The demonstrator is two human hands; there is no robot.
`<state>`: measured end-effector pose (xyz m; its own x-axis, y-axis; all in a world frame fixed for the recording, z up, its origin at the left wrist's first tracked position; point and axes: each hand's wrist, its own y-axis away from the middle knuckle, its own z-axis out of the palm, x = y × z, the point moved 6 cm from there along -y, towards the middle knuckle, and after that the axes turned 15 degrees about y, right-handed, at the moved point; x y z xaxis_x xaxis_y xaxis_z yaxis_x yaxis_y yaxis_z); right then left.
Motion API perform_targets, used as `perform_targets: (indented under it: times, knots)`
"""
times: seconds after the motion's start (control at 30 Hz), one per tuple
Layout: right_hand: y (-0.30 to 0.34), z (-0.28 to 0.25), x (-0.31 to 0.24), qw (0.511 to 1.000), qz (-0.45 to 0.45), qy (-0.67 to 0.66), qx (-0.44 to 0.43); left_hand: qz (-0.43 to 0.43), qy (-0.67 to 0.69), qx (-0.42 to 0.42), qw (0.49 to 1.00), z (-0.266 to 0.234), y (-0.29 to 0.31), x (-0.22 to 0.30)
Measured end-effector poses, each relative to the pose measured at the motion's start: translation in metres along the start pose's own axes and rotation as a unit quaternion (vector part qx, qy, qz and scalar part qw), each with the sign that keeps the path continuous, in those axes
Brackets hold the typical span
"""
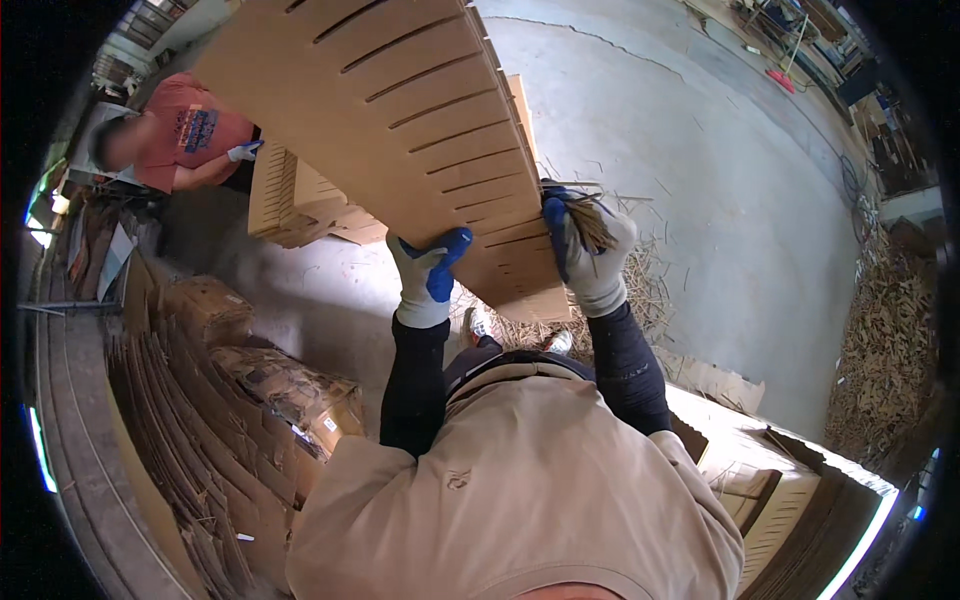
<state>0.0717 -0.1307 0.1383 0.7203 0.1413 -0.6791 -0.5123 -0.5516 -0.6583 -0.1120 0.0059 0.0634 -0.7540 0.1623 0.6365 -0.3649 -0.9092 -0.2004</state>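
Observation:
A large brown cardboard sheet [430, 130] with a row of parallel slots slants up in front of me; it looks like more than one layer along its right edge. My left hand [428, 262], in a white and blue work glove, is closed on its lower left edge, thumb lying over the face. At the right edge is my right hand [592, 240], gloved alike and closed round a bundle of thin cardboard strips [592, 222]. Its blue fingers press against the sheet's edge. Whether it also grips the sheet is hard to see.
Slotted cardboard stacks [285, 200] stand beyond the sheet, near a person in a red shirt [190, 135]. Scrap strips [645, 290] litter the floor by my feet, with a bigger scrap heap [880, 340] at right. Flattened cardboard [190, 450] leans at left; more slotted pieces [780, 520] lie lower right.

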Motion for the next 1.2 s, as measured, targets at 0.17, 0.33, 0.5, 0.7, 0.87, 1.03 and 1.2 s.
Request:
perform_targets:
  times: [0.17, 0.33, 0.5, 0.7, 0.87, 1.03, 1.2]
  knots:
    - [0.017, 0.011, 0.033, 0.963, 0.179, -0.200, 0.012, -0.019, 0.066, 0.024, 0.997, -0.016, 0.005, -0.015]
    - [0.030, 0.008, 0.033, 0.925, 0.301, -0.216, -0.085, -0.026, 0.073, 0.026, 0.997, -0.032, 0.001, -0.028]
    - [0.025, -0.003, 0.027, 0.974, 0.168, -0.108, 0.110, -0.053, 0.034, -0.024, 0.998, -0.004, -0.001, -0.022]
    - [0.038, -0.023, 0.070, 0.879, 0.316, -0.245, 0.259, -0.025, 0.013, -0.028, 0.999, 0.020, 0.003, -0.026]
    - [0.028, -0.093, 0.124, 0.875, 0.287, -0.220, 0.322, -0.025, 0.007, -0.007, 1.000, -0.033, -0.006, -0.034]
    - [0.045, -0.093, 0.121, 0.958, 0.284, -0.042, 0.008, 0.003, 0.031, -0.010, 0.999, -0.027, -0.011, -0.035]
    - [0.012, -0.072, 0.037, 0.997, 0.017, 0.002, -0.074, -0.016, -0.028, -0.040, 0.999, -0.001, -0.013, -0.041]
